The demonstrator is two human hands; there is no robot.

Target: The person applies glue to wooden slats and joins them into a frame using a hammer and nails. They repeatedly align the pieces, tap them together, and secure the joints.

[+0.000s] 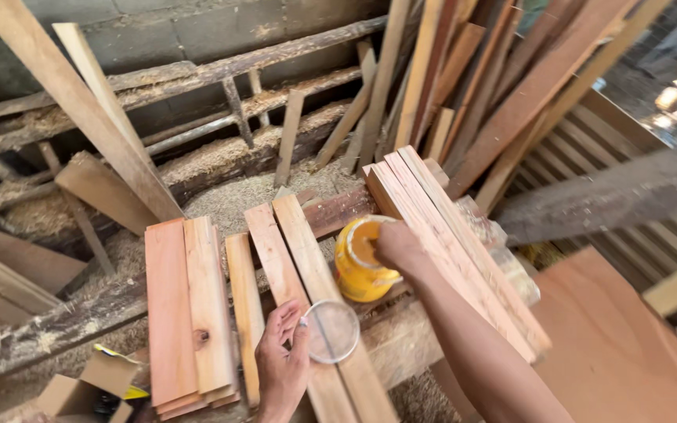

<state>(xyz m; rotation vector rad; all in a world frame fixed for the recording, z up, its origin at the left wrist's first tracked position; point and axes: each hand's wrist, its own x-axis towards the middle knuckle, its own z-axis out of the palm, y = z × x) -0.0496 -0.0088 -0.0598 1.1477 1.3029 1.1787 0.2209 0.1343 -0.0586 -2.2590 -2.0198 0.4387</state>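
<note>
While left hand pinches clear lid, right hand curled at yellow tub rim.

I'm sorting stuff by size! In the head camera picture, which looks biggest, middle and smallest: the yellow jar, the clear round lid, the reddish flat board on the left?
1. reddish flat board
2. yellow jar
3. clear round lid
Jar and lid look close; unsure.
</note>
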